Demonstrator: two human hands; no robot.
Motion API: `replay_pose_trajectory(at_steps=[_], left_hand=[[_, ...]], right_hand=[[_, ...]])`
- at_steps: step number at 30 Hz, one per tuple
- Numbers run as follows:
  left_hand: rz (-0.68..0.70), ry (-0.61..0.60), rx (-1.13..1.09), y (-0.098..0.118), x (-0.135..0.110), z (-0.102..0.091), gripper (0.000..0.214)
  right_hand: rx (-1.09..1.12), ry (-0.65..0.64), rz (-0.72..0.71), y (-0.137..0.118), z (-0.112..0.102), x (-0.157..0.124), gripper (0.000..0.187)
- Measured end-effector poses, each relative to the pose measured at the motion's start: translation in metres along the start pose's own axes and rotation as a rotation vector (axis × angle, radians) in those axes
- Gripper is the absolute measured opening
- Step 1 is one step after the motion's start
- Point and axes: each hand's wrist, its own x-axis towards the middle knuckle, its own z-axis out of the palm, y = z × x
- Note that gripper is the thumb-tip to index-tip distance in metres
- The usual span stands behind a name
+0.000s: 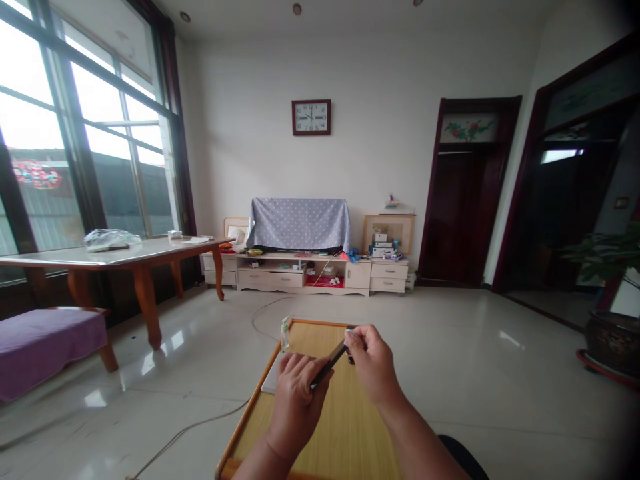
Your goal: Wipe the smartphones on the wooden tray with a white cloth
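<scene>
- Wall clock (311,117): dial numerals, 12 at the top and 6 at the bottom, the rest tiny
- Pump bottle (285,332): label too small to read
- White boxes (383,245) on the cabinet: print illegible
- Slim black object (327,365): no readable marking
- Red sign (37,174) outside the window: too blurred to read

A black rod (327,366) crosses a pale yellow board (345,427) with an orange rim (249,407), near a blue-grey cloth (299,223) with white dots and a purple bench cushion (45,353).
</scene>
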Motion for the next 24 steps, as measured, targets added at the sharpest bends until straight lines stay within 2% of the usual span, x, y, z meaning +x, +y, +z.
replay_pose_trajectory(at_steps=[2, 4, 9, 11, 16, 18, 22, 24], left_hand=[[0.006, 0.006, -0.003, 0.0, -0.001, 0.0, 0.018], [0.002, 0.004, 0.001, 0.0, -0.001, 0.001, 0.017], [-0.023, -0.025, 0.008, 0.0, -0.002, 0.001, 0.018], [-0.028, -0.031, -0.001, 0.001, -0.001, -0.001, 0.017], [-0.017, -0.02, -0.018, 0.003, -0.001, -0.003, 0.016], [-0.021, -0.024, -0.02, 0.003, -0.002, -0.002, 0.016], [-0.032, -0.035, -0.017, 0.001, -0.003, 0.001, 0.017], [-0.034, -0.032, -0.023, 0.0, -0.003, 0.001, 0.017]], right_hand=[[-0.016, 0.074, 0.041, 0.007, -0.006, 0.012, 0.041], [-0.036, 0.088, 0.049, 0.009, -0.004, 0.012, 0.042], [-0.038, -0.082, -0.04, -0.005, 0.013, -0.022, 0.033], [-0.028, -0.1, -0.038, -0.006, 0.011, -0.021, 0.033], [0.026, 0.054, 0.126, 0.012, -0.004, 0.011, 0.047], [0.014, 0.074, 0.127, 0.015, -0.003, 0.01, 0.047], [-0.016, -0.04, 0.022, 0.009, 0.008, -0.013, 0.038], [0.0, -0.097, 0.013, 0.008, 0.009, -0.017, 0.035]])
